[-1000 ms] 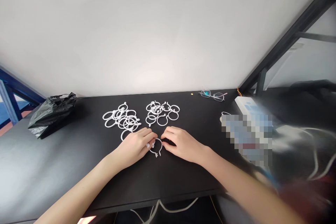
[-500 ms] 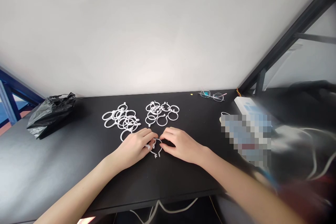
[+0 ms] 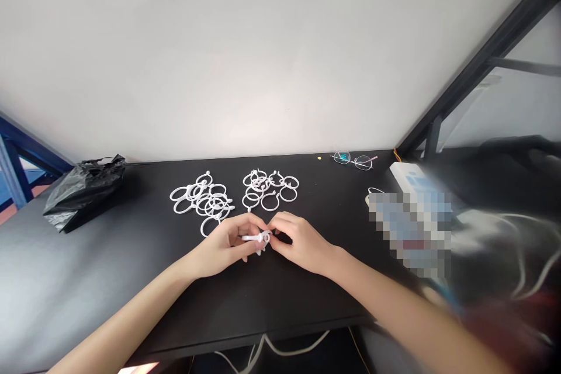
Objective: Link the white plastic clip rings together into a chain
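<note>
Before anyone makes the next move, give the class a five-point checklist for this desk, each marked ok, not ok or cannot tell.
1. Left hand gripping the white ring pieces: ok, between thumb and fingers.
2. Right hand firmly pinching them: cannot tell; its fingertips are right at them.
3. Whole outline of the held pieces visible: not ok, fingers cover part.
4. Left ring pile and right ring pile separate: ok, bare desk between.
5. Glasses away from both hands: ok, near the wall.
</note>
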{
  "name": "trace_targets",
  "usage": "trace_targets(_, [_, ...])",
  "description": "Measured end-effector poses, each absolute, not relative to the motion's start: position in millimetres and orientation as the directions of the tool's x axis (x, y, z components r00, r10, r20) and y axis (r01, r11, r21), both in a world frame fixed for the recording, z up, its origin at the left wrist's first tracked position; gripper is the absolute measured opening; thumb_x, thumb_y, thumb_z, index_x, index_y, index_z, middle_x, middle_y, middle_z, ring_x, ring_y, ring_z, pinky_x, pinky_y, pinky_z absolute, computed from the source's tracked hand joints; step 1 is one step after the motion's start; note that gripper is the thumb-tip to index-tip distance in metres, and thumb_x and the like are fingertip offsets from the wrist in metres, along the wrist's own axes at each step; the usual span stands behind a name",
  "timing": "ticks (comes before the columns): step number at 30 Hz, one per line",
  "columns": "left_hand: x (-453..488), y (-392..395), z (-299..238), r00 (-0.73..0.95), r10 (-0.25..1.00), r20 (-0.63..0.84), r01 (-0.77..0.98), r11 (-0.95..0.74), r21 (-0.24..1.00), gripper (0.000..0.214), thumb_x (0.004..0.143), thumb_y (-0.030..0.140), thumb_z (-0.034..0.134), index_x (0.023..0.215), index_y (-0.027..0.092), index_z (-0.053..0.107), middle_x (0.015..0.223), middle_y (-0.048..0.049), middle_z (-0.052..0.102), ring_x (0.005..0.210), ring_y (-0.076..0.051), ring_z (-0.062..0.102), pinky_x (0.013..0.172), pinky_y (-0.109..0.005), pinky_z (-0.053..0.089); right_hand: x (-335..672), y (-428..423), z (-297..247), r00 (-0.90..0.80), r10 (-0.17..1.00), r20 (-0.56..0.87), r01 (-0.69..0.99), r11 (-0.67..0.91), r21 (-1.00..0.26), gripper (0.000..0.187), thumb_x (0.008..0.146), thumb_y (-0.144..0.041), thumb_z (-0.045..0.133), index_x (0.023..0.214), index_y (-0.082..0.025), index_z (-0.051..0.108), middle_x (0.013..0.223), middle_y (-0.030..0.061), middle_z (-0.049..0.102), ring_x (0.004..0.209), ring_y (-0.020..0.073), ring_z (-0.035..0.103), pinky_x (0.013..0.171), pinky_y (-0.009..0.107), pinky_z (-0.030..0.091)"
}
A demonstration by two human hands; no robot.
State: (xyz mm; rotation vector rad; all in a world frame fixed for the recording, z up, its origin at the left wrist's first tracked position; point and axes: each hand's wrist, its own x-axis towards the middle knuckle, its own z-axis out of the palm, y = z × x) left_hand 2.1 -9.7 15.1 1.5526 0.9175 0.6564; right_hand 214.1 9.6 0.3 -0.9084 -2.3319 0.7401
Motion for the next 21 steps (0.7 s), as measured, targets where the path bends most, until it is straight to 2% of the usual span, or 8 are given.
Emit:
trace_targets(5, [2.0,-6.4,12.1,0.544,0.829,-0.125,0.071,0.103,0.992,0.029,0.092,0.037,0.055,0.114,0.017,0.055,0.077,-0.0027,0.061,0.079,-0.017,0.062,0.057,-0.025,0.052,214.6,9.3,-1.8,-0.611,0.726,0.316,0.352,0.606,-0.713,0.009,0.092,-0.019,0.054,0.093,-0.018,0.062,0.082,0.0018,0.061,0.069,0.0117,0.057,0.065,0.024,0.048])
trace_targets(10, [2.1,-5.8,14.0,0.532,0.830,-0.167,0.004,0.196,0.981,0.031,0.091,0.039,0.057,0.114,0.019,0.054,0.065,0.0024,0.054,0.065,-0.013,0.056,0.055,-0.025,0.051,212.2,7.5,-2.0,-0.570,0.756,0.321,0.255,0.534,-0.806,0.009,0.092,-0.020,0.054,0.097,-0.018,0.061,0.085,0.0012,0.064,0.068,0.0099,0.060,0.066,0.023,0.052])
trace_targets(14, [0.7,-5.5,12.5,0.494,0.846,-0.200,-0.104,0.286,0.953,0.033,0.090,0.034,0.059,0.119,0.021,0.051,0.063,0.0048,0.049,0.058,-0.011,0.050,0.046,-0.020,0.047,211.2,7.3,-1.7,-0.538,0.773,0.336,0.261,0.531,-0.806,0.009,0.091,-0.019,0.055,0.097,-0.018,0.062,0.084,0.0010,0.064,0.067,0.0096,0.060,0.065,0.022,0.053])
trace_targets(18, [-0.8,-3.7,11.2,0.428,0.884,-0.185,-0.243,0.310,0.919,0.035,0.094,0.031,0.048,0.128,0.022,0.048,0.081,-0.0038,0.062,0.081,-0.018,0.061,0.048,-0.023,0.051,212.4,9.3,-3.8,-0.525,0.762,0.380,0.315,0.589,-0.744,0.009,0.089,-0.016,0.055,0.094,-0.018,0.062,0.086,0.0026,0.064,0.073,0.0122,0.060,0.070,0.026,0.053])
trace_targets(21, [-1.6,-2.8,12.3,0.332,0.925,-0.186,-0.242,0.275,0.931,0.038,0.093,0.029,0.054,0.130,0.023,0.049,0.102,-0.0090,0.067,0.098,-0.022,0.063,0.055,-0.023,0.054,212.9,11.1,-6.0,-0.542,0.732,0.412,0.375,0.650,-0.661,0.008,0.088,-0.016,0.057,0.093,-0.019,0.062,0.093,0.0046,0.065,0.086,0.0167,0.060,0.078,0.031,0.053])
